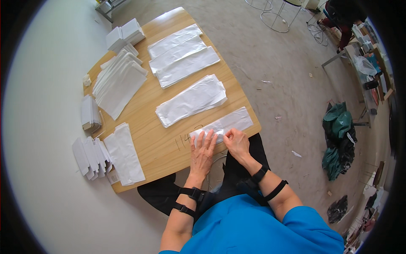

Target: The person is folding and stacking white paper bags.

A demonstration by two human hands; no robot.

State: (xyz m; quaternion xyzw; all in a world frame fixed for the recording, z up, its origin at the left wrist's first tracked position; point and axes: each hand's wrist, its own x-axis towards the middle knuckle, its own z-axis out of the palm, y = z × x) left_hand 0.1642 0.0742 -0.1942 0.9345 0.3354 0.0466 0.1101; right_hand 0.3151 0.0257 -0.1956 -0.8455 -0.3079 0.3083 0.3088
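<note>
- Head view: your left hand (203,155) lies flat, fingers spread, on the left end of a thin, white, long rectangular sheet (234,120); it seems set there to pin the piece down; whether it is paper or film, you cannot tell.
- Your right hand (237,144) is curled, thumb and forefinger apparently pinching the sheet's near edge, probably for finer control; the sheet lies by the near right corner of the light wood-grain table (158,158).
- Beyond it, a loose white stack of thin rectangular pieces (192,100) sits inward from the right edge; a wider white overlapping pile (184,57) lies nearer the far edge; both look kept apart for easy reach.
- At the near left corner, a narrow white pile (125,154) lies beside folded white card pieces (91,156), perhaps cartons; no contents show.
- On the floor, off the right edge, crumpled dark green plastic bags (338,122) lie slumped; what they hold is hidden.
</note>
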